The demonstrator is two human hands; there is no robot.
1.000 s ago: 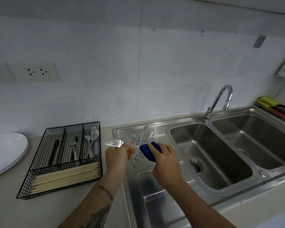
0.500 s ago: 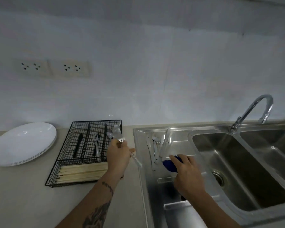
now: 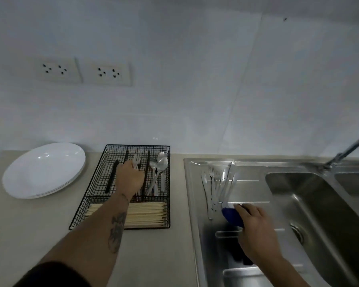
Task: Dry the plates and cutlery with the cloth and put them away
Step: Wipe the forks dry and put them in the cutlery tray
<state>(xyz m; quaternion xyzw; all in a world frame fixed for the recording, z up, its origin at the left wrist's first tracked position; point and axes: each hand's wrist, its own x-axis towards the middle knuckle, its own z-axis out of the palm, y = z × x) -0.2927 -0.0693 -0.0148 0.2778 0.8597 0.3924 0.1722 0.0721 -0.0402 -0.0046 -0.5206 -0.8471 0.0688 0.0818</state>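
The left hand reaches into the middle compartment of the black wire tray, its fingers grasping a fork whose tines point to twelve o'clock; spoons lie in the compartment at three o'clock of it, chopsticks in the near one; white plates are stacked on the tabletop at nine o'clock; the right hand holds a blue cloth clenched over the sink drainboard, just beside the remaining cutlery.

Bare forearms, dark tattoo on the left, black sleeve above
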